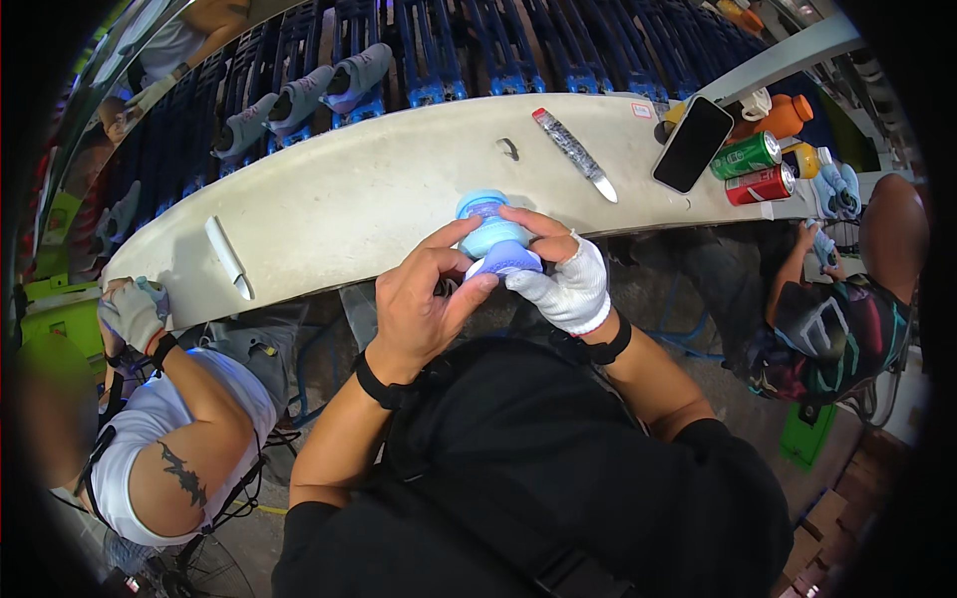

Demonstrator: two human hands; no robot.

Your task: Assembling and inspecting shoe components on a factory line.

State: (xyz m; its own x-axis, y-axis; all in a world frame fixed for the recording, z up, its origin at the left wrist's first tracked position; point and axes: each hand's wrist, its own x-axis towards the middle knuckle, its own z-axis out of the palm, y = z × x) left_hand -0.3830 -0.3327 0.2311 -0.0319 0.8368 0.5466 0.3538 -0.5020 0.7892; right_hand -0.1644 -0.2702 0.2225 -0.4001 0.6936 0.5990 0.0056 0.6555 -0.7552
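Observation:
A light-blue and lavender shoe (488, 237) is held between my two hands, over the near edge of the white table. My bare left hand (424, 294) grips its left side, fingers curled and thumb pressed near the lavender end. On the other side, my right hand (568, 279), in a white glove with some fingertips bare, holds the shoe with fingers and thumb. Both wrists wear black bands. Beyond the shoe, a knife (576, 154) with a dark wrapped handle lies on the table, near a small dark scrap (509, 149).
On the white table (349, 199) a white-handled knife (227, 257) lies left; a phone (692, 146), green can (748, 155) and red can (760, 185) are right. Sneakers (299, 98) sit on the blue roller conveyor (429, 60) behind. Co-workers handle shoes at both sides.

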